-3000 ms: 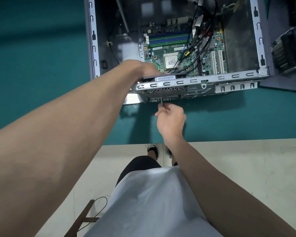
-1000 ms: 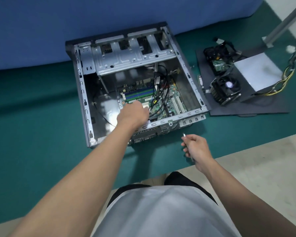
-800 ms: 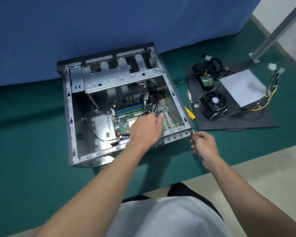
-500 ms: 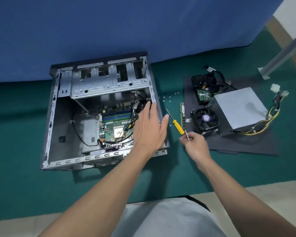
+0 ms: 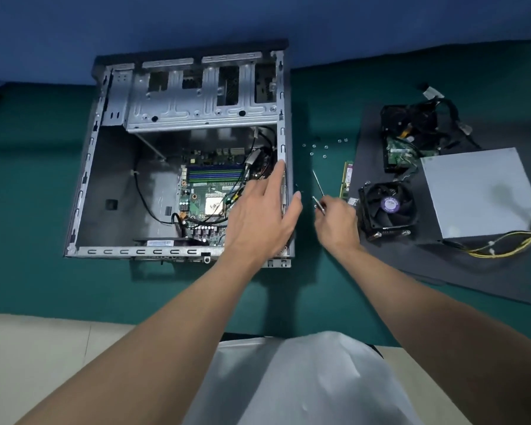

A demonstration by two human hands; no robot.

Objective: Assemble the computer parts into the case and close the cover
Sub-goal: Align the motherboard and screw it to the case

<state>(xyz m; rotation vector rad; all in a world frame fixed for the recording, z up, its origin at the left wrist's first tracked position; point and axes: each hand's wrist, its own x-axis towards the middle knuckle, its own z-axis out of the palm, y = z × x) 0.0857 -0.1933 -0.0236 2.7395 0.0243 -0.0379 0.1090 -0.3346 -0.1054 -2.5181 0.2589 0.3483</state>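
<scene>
Shifted right since before: left hand (image 5: 262, 219) flat, open, over case (image 5: 282, 118) wall; right hand (image 5: 336, 223) pinching thin tool (image 5: 319, 207) just beside. Already in, left of grip: board (image 5: 203, 191). Not in yet, right of grip: fan (image 5: 388, 207), power box (image 5: 478, 191), drive (image 5: 408, 133). No cover on.

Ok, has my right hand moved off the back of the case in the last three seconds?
Yes. The right hand, pinching a thin tool, went from the near panel of the case rightward toward the cooler fan.

I see a repair workshop bench: a green mat (image 5: 28, 210), a blue backdrop (image 5: 258, 16), an open case (image 5: 86, 170), with a fan (image 5: 388, 207) and screws (image 5: 324, 147) laid out.
</scene>
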